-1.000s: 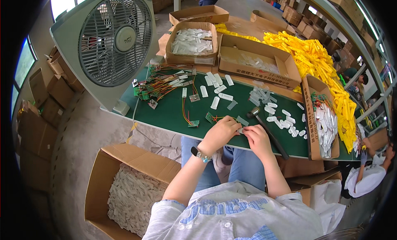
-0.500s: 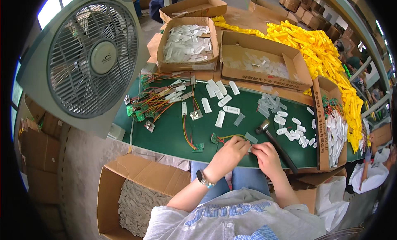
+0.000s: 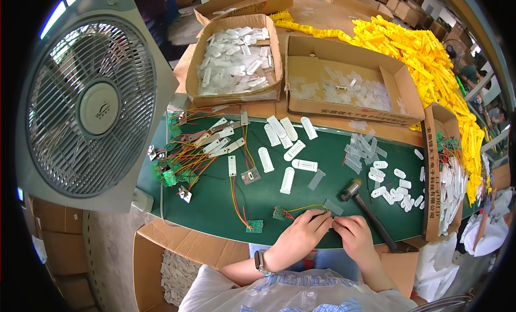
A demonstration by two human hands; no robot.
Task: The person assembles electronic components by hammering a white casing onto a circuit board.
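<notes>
At the table's front edge my left hand and my right hand meet, fingertips pinched close together. A small green circuit board lies just left of my left hand; its thin red and yellow wires run into those fingers. What the wires end in is hidden by the fingertips. Whatever my right fingertips pinch is too small to make out. A clear plastic strip lies just beyond the hands. To the right rests a hammer with a dark handle, its handle end toward me.
Wired circuit boards pile up at left beside a large fan. White plastic casings, clear strips and small white pieces lie across the green table. Cardboard boxes stand behind, near yellow parts.
The whole view has shifted, with the table sitting lower in it. My hands stay together at the same spot; a small whitish piece seen between the fingers earlier is now hidden.
</notes>
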